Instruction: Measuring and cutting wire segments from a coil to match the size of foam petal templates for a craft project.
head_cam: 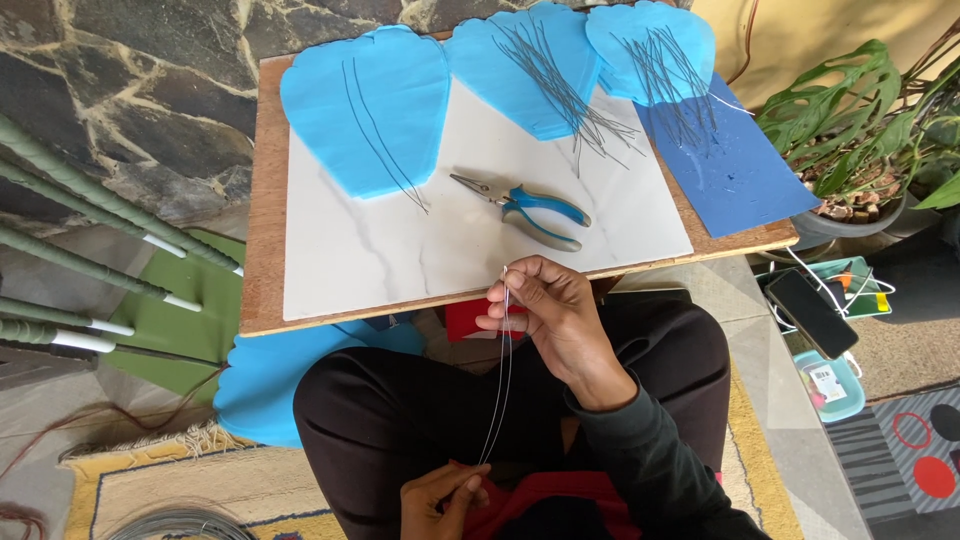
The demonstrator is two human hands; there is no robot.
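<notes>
My right hand (552, 312) pinches the upper end of a thin grey wire (500, 390) just in front of the table's near edge. The wire runs down over my lap to my left hand (440, 497), which pinches its lower end by my waist. On the white board (420, 250) lie blue-handled pliers (525, 207), a little beyond my right hand. Three light blue petal-shaped foam pieces (365, 105) lie along the far side; two thin wires rest on the left one, and bundles of cut wires (565, 95) on the other two.
A dark blue foam sheet (725, 165) lies at the table's right end, next to a potted plant (870, 130). A phone (810, 312) rests on a tray at right. Green wrapped stems (90, 250) lean at left. Another blue foam piece (265, 385) lies by my left knee.
</notes>
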